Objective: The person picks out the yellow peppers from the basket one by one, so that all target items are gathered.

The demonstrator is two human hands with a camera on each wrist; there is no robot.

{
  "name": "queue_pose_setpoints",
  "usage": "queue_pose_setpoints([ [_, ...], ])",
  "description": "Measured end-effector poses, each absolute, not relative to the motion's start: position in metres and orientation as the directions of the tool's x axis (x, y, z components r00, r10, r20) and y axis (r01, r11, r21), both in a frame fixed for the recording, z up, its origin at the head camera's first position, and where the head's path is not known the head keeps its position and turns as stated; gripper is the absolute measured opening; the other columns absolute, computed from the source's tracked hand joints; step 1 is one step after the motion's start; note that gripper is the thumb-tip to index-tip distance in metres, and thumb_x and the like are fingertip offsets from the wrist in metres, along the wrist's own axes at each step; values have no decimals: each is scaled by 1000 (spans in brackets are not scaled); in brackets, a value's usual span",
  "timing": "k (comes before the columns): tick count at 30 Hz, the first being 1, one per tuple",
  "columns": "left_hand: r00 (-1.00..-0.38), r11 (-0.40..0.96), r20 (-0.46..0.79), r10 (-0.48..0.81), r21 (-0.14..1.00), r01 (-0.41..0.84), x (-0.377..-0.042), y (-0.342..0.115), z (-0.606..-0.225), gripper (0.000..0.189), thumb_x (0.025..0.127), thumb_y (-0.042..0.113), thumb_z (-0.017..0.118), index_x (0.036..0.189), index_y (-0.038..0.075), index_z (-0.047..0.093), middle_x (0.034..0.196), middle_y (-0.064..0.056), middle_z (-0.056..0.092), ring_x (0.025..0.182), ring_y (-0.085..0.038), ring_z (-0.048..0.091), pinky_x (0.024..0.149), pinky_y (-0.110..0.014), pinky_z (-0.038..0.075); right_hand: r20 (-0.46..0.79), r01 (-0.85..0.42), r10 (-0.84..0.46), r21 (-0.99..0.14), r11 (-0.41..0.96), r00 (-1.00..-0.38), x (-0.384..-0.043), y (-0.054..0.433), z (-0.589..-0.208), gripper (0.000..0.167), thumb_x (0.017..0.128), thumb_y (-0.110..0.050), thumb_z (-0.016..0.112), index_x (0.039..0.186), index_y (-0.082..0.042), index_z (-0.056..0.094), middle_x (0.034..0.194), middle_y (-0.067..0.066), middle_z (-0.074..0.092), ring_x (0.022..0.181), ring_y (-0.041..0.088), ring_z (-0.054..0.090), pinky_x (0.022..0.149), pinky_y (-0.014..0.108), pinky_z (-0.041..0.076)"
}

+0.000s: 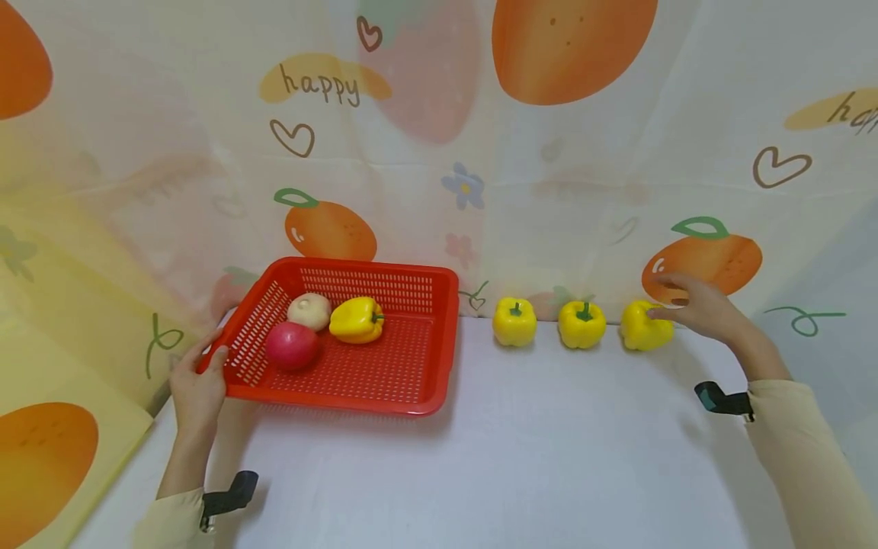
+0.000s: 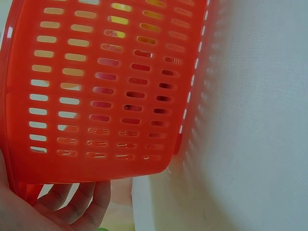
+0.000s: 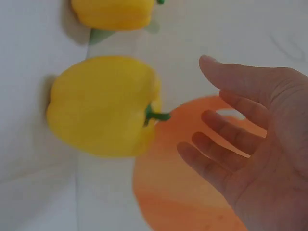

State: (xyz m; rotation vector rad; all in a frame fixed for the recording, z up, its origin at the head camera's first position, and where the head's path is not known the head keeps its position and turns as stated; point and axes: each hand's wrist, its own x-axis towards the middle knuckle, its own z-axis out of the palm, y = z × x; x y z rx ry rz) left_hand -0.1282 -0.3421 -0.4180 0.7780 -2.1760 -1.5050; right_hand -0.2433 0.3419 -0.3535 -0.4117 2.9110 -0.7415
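Note:
My left hand (image 1: 199, 385) grips the left rim of a red plastic basket (image 1: 449, 343); in the left wrist view its fingers curl under the basket's edge. Inside the basket lie a white round vegetable (image 1: 309, 311), a dark pink round one (image 1: 292, 345) and a yellow bell pepper (image 1: 356, 320) on its side. At the right, my right hand (image 1: 706, 309) hovers by the rightmost yellow bell pepper (image 3: 103, 106). In the right wrist view its fingers are loosely spread, apart from the pepper and its green stem, holding nothing.
Two more yellow bell peppers, a middle one (image 1: 581, 324) and a left one (image 1: 514, 322), stand in a row between the basket and my right hand. Behind them rises a printed cloth backdrop (image 1: 576, 191). Everything rests on a white tabletop (image 1: 535, 450).

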Motion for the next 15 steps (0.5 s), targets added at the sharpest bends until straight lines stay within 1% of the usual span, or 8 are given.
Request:
queue_pose_setpoints([
  [3, -768, 270, -5, -640, 935, -231, -129, -343, -419, 42, 103, 23, 48, 144, 19, 51, 155, -9, 34, 132, -22, 39, 88, -13, 47, -5, -263, -302, -474, 840, -953, -242, 331, -345, 69, 91, -27, 70, 142, 8, 40, 143, 35, 38, 125, 55, 39, 96, 68, 37],
  [4, -767, 273, -5, -642, 933, -235, -129, -343, -419, 42, 103, 23, 48, 144, 20, 51, 153, -10, 37, 127, -22, 43, 81, -9, 46, 9, -278, -309, -466, 840, -951, -242, 327, -342, 67, 91, -26, 70, 142, 7, 42, 143, 34, 39, 125, 54, 39, 96, 68, 36],
  [7, -764, 277, -3, -645, 931, -237, -129, -343, -419, 42, 102, 24, 49, 144, 20, 52, 151, -12, 40, 122, -23, 45, 76, -7, 45, 50, -322, -335, -438, 839, -941, -240, 314, -335, 60, 91, -23, 70, 140, 4, 47, 141, 32, 43, 125, 51, 40, 96, 68, 37],
  [9, -763, 281, 2, -646, 930, -235, -129, -343, -419, 42, 102, 24, 49, 144, 19, 51, 153, -11, 38, 127, -23, 42, 84, -11, 46, 68, -350, -355, -420, 837, -932, -239, 304, -332, 58, 91, -22, 70, 138, 4, 48, 141, 31, 44, 125, 50, 41, 97, 67, 37],
  [11, -765, 279, 11, -644, 935, -221, -129, -343, -419, 42, 102, 23, 49, 144, 17, 52, 155, -10, 35, 138, -21, 31, 97, -17, 43, 80, -370, -371, -412, 833, -925, -238, 295, -329, 57, 91, -21, 71, 137, 4, 49, 140, 30, 46, 122, 49, 44, 97, 65, 38],
  [12, -764, 274, 12, -645, 937, -216, -129, -343, -419, 41, 102, 22, 49, 143, 17, 52, 154, -9, 37, 137, -21, 33, 100, -20, 42, 78, -373, -376, -412, 831, -923, -237, 289, -327, 57, 91, -21, 71, 137, 3, 49, 140, 29, 46, 121, 49, 45, 97, 64, 39],
  [13, -766, 270, 16, -643, 940, -208, -129, -343, -419, 41, 102, 22, 49, 143, 17, 52, 154, -9, 37, 140, -21, 30, 104, -25, 41, 80, -380, -383, -408, 830, -921, -236, 285, -325, 57, 91, -22, 71, 138, 3, 49, 140, 28, 46, 120, 49, 48, 96, 63, 41],
  [15, -769, 276, 27, -639, 941, -197, -127, -343, -419, 41, 102, 21, 49, 143, 15, 52, 156, -10, 32, 146, -20, 17, 113, -31, 30, 70, -383, -390, -410, 828, -918, -236, 274, -321, 58, 91, -24, 70, 139, 1, 48, 142, 27, 45, 118, 49, 50, 96, 63, 42],
])
